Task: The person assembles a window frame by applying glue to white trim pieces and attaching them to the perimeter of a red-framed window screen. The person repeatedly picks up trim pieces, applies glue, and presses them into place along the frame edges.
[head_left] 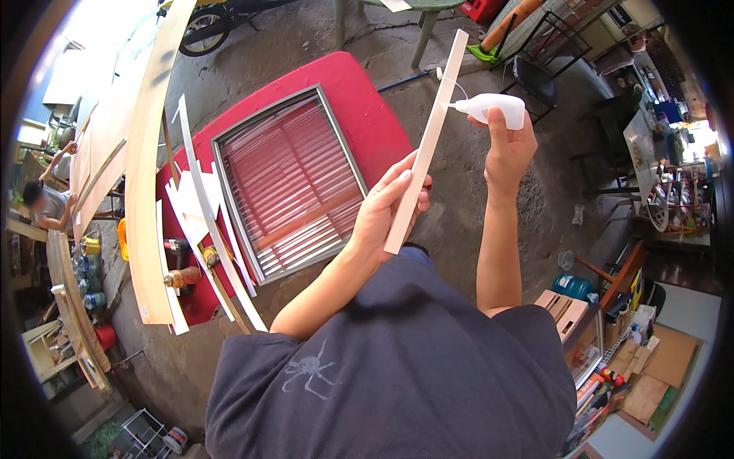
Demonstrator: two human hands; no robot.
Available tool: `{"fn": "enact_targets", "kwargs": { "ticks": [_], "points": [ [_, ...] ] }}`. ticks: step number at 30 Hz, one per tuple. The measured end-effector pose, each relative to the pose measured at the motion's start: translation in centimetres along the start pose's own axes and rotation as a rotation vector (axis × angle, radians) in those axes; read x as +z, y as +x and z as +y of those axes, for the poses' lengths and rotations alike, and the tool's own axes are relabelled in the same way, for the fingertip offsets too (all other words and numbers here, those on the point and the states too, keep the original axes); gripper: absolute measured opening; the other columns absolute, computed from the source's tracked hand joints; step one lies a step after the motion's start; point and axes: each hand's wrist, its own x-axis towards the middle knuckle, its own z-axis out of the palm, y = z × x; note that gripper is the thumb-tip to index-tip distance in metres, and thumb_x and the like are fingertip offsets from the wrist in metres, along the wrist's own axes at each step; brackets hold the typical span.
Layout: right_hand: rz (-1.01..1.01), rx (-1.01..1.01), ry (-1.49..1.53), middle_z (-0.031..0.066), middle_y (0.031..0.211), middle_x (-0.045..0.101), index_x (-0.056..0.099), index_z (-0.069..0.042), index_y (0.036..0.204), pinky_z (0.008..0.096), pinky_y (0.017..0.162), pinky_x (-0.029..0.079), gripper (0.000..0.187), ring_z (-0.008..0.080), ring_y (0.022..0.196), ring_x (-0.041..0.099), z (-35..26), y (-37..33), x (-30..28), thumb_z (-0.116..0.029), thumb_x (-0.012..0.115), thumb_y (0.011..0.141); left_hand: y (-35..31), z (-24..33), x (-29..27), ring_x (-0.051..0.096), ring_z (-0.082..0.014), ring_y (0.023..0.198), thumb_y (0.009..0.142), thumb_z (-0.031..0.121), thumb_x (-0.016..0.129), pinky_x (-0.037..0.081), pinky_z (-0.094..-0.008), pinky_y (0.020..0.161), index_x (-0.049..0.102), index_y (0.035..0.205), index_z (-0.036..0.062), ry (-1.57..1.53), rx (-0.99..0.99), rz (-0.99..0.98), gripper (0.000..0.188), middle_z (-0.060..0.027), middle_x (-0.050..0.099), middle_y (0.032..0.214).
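Note:
My left hand (391,200) grips a long, pale wooden strip (433,141) near its lower end, holding it tilted upward and away from me. In my right hand (506,149) is a white squeeze bottle (497,109), lying nearly sideways, thumb pressed on its side. Its thin nozzle points left and meets or almost meets the strip's right edge; whether it touches I cannot tell. A red table (386,126) stands beyond my left hand, bearing a grey-framed louvred panel (290,183).
Thin strips (200,203) and a wide wooden board (149,168) lie along the table's left side. A person (53,203) works at far left. Beyond stands a green table (428,4); a black chair (533,80) is at upper right. Boxes and wood pieces (634,367) fill the lower right.

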Motion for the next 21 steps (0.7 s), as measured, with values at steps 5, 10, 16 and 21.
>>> {"fn": "enact_targets", "kwargs": {
  "ticks": [5,10,16,21],
  "points": [
    [0.015,-0.007,0.044,0.0134,0.103,0.07,0.06,0.007,0.11,0.0332,0.078,0.063,0.025,0.0191,0.091,0.071,0.5,1.7,0.5,-0.015,0.067,0.099,0.0,0.5,0.5,0.063,-0.0157,0.087,0.104,0.015,0.056,0.054,-0.0287,0.078,0.043,0.15,0.006,0.012,-0.008,0.007,0.049,-0.0119,0.063,0.108],
    [0.025,-0.024,0.009,0.014,0.103,0.069,0.06,0.007,0.109,0.0336,0.077,0.063,0.026,0.0192,0.09,0.071,1.2,2.8,0.6,-0.015,0.068,0.099,-0.1,0.8,0.2,0.062,-0.0157,0.087,0.103,0.015,0.056,0.053,-0.0287,0.079,0.043,0.15,0.006,0.007,-0.013,-0.01,0.049,-0.0113,0.063,0.108],
    [0.056,-0.04,-0.002,0.0144,0.102,0.07,0.06,0.008,0.11,0.0335,0.076,0.063,0.028,0.0196,0.088,0.071,2.1,4.3,0.9,-0.017,0.068,0.099,-0.1,1.2,-0.2,0.06,-0.0157,0.088,0.102,0.015,0.058,0.051,-0.0285,0.079,0.043,0.151,0.0067,0.034,-0.015,-0.007,0.052,-0.0111,0.062,0.109],
    [0.084,-0.066,0.0,0.015,0.101,0.071,0.06,0.008,0.11,0.0328,0.075,0.062,0.029,0.021,0.086,0.072,2.6,5.6,1.2,-0.017,0.068,0.099,-0.3,1.5,-0.2,0.06,-0.0158,0.088,0.101,0.015,0.059,0.051,-0.0283,0.079,0.043,0.15,0.0064,0.032,-0.02,-0.007,0.052,-0.0113,0.062,0.109]
  ]
}}
